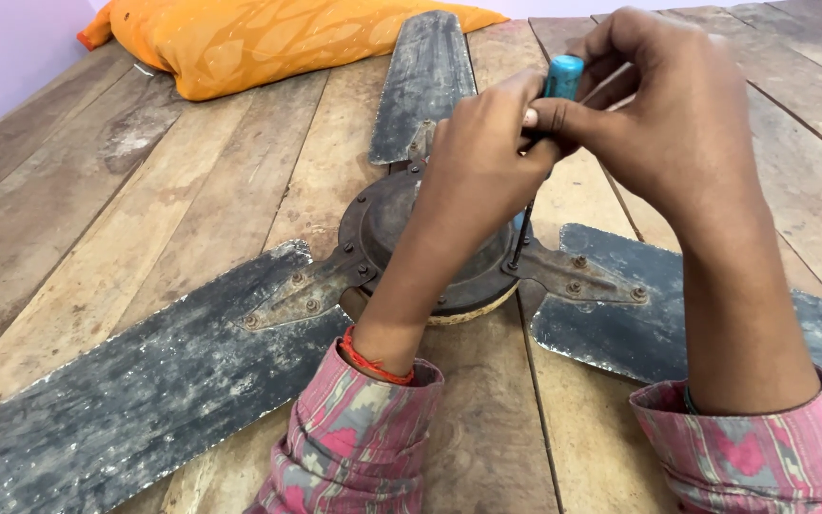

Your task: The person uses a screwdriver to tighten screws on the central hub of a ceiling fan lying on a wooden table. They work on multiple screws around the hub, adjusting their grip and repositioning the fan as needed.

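An old ceiling fan lies on wooden planks, its rusty round motor housing in the middle and three worn dark blades spreading out. A screwdriver with a teal handle stands almost upright, its tip at a screw where the right blade's bracket meets the housing. My right hand wraps the top of the handle. My left hand pinches the handle and shaft just below it, and its forearm crosses over the housing.
An orange cushion lies at the far edge of the wooden platform. A pale purple wall rises at the top left. Fan blades reach toward the bottom left, the top and the right.
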